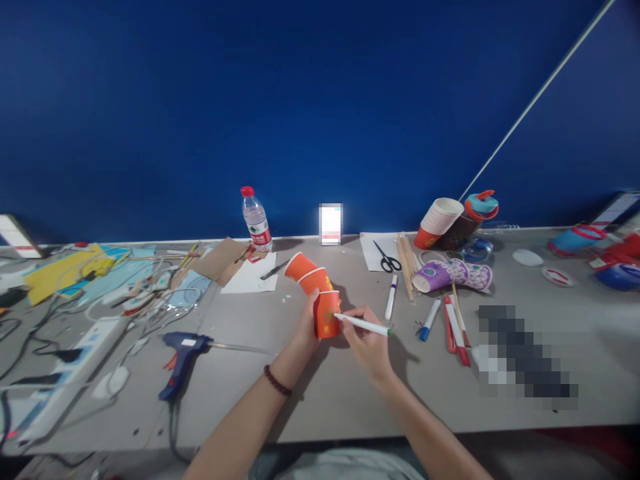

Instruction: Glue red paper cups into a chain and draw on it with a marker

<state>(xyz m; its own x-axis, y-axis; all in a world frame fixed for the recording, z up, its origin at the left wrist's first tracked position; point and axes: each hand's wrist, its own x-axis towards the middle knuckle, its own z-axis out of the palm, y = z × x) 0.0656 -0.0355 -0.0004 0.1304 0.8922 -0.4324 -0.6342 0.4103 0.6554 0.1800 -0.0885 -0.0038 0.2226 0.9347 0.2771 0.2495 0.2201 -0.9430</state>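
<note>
"So, how are the hands set?"
"The left hand (309, 321) is wrapped round the nearest of three orange cups (327, 303), overlapping in a curved row to the right of the water bottle (257, 225) and nearer the person. Likely that steadies the wall against the pen."
"And the right hand (369, 345)?"
"It pinches a white marker (367, 325) in a writing hold, tip at the cup's wall by a green mark; probably for fine control."
"The rest?"
"The glue gun (184, 355) lies left of the bottle and nearer, perhaps to spare the elbows. Scissors (387, 258) and a purple-banded marker (391, 297) lie right of the bottle, seemingly within easy reach."
</note>
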